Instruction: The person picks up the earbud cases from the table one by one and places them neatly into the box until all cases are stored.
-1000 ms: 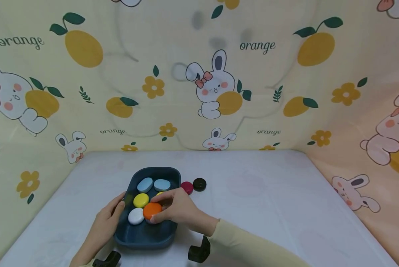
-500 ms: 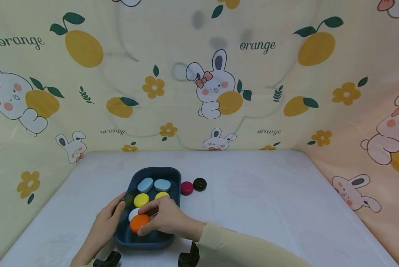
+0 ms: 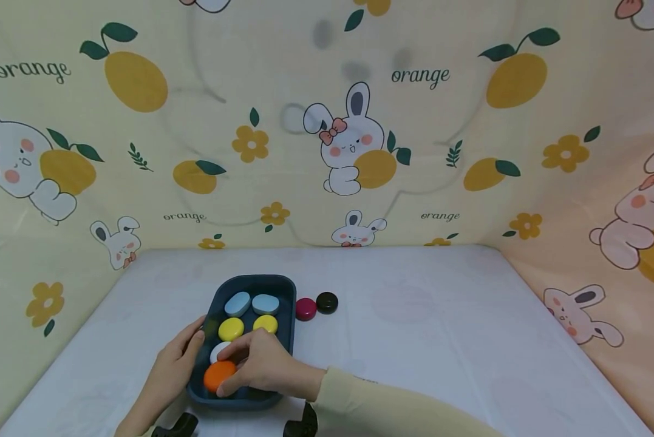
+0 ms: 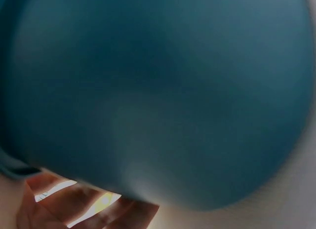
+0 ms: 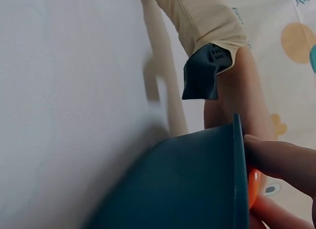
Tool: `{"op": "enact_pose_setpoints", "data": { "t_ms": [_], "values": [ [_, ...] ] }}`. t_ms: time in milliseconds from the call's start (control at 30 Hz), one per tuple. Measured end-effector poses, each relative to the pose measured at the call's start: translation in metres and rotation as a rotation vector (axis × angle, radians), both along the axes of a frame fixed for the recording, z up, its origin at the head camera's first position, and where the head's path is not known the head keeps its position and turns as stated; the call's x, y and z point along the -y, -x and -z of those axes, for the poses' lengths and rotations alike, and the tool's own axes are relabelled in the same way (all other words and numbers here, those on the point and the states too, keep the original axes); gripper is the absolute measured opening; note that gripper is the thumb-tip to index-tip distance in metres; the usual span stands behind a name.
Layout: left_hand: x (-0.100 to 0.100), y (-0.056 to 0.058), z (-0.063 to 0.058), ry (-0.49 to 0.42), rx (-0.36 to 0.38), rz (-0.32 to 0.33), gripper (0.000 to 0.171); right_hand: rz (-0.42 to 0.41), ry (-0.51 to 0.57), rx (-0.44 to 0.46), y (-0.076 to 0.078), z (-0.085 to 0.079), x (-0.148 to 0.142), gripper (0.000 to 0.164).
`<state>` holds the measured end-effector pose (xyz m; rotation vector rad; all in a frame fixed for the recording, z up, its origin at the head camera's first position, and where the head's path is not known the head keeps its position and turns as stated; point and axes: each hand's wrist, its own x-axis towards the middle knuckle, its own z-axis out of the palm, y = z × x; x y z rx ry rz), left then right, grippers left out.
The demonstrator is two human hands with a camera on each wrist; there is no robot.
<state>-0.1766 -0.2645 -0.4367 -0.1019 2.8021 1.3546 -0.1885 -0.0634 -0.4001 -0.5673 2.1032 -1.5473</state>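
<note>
My right hand [image 3: 266,366] pinches a glossy orange disc [image 3: 218,377] between thumb and fingers, low inside the near-left corner of a dark blue tray [image 3: 291,285]. Whether that disc touches the tray floor I cannot tell. My left hand [image 3: 168,367] grips the tray's left side, the thumb at the rim. In the left wrist view the tray wall [image 4: 163,91] fills most of the picture. Behind the orange disc sits a white disc [image 3: 217,351], partly covered by the right fingers. Two yellow discs [image 3: 231,329] lie farther back, and two light blue ovals [image 3: 265,304] at the far end.
On the white tabletop [image 3: 414,340], a dark red disc [image 3: 306,309] and a black disc [image 3: 327,302] lie just right of the tray. A patterned cloth [image 3: 283,73] with rabbits and oranges hangs behind the table. Each wrist wears a black device [image 3: 302,422].
The right hand has carried the orange disc left and toward the near end of the tray, uncovering the right yellow disc. My left hand and the tray stay in place.
</note>
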Motion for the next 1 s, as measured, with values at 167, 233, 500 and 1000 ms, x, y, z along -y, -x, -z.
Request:
{"op": "enact_pose_setpoints", "data": {
  "t_ms": [167, 233, 500, 1000],
  "values": [
    [0.0, -0.001, 0.0, -0.003, -0.02, -0.001, 0.058, -0.031, -0.031, -0.032, 0.001, 0.001, -0.003, 0.036],
    [0.0, -0.001, 0.0, -0.003, -0.022, 0.0, 0.058, -0.013, -0.017, -0.037, 0.002, 0.0, -0.005, 0.036],
    [-0.001, 0.0, 0.0, -0.005, -0.008, -0.016, 0.058, 0.124, 0.1, -0.035, 0.011, -0.015, -0.027, 0.032],
    [-0.003, 0.0, 0.0, -0.016, 0.008, -0.023, 0.057, 0.477, 0.243, -0.099, 0.053, -0.019, -0.106, 0.033]
  ]
}}
